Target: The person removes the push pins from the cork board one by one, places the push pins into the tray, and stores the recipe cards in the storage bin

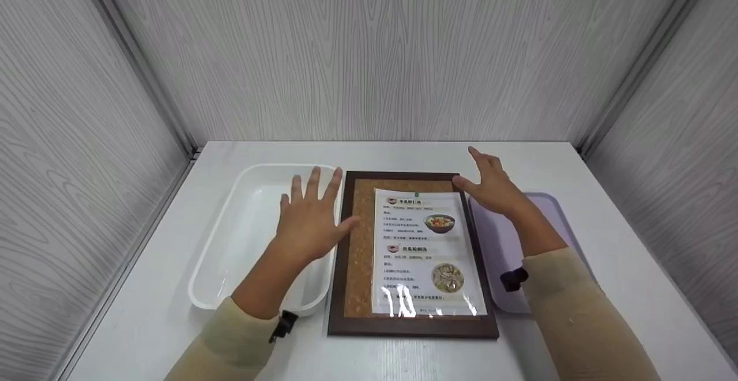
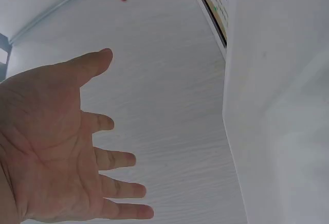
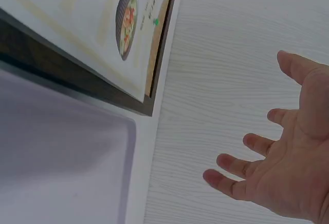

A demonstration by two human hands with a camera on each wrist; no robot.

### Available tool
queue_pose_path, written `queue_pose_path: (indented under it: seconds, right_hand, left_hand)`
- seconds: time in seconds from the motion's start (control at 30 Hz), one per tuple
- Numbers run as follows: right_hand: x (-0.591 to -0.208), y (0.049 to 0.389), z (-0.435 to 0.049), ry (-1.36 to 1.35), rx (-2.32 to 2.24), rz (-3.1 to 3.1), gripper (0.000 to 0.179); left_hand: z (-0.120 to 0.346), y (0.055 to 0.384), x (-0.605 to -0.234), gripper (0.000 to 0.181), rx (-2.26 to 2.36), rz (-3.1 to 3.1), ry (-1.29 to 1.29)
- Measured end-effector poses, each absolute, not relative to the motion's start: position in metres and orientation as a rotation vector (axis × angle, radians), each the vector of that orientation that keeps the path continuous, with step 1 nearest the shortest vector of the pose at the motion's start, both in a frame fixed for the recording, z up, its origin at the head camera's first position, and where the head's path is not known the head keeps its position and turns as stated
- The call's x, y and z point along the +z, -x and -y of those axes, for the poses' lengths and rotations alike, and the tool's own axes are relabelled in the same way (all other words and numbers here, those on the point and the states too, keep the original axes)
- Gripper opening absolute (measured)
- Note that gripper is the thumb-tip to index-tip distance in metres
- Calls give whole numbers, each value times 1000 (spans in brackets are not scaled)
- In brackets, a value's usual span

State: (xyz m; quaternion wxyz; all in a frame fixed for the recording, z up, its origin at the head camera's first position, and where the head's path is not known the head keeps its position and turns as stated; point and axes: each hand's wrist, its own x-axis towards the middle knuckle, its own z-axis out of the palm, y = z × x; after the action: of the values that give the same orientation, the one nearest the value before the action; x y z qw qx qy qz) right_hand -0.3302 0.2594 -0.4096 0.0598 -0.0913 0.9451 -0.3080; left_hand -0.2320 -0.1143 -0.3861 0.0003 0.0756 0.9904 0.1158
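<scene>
My left hand point(image 1: 308, 225) hovers with spread fingers over the right side of a white tray point(image 1: 222, 242), its thumb reaching toward a framed cork board point(image 1: 358, 254). In the left wrist view the palm of that left hand point(image 2: 56, 147) shows, holding nothing. On the right, my right hand point(image 1: 493, 188) is raised near the board's top right corner and the far end of a lilac tray point(image 1: 501, 254); its fingers are apart and hold nothing, as the right hand point(image 3: 288, 152) also shows in its wrist view. A printed recipe sheet point(image 1: 403, 237) lies on the cork.
A green pin point(image 1: 416, 195) sits at the sheet's top edge. All of it stands on a white table point(image 1: 403, 361), bounded by a wood-grain back wall point(image 1: 380, 52) and side walls. The board lies between the two trays.
</scene>
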Motion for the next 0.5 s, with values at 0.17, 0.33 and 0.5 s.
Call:
queue_pose_path:
  seconds: [0.17,0.33,0.5]
  right_hand:
    - [-431,340,-252,284,-1211,-2733,90]
    - [-455,353,-238,245,-1397,-2609,84]
    - [-471,360,-221,224,-1465,-2550,77]
  left_hand:
    - [98,208,-398,107,519,-3069,-332]
    - [87,190,-415,113,760,-2981,-423]
    - [77,175,-431,114,1063,-2786,-422]
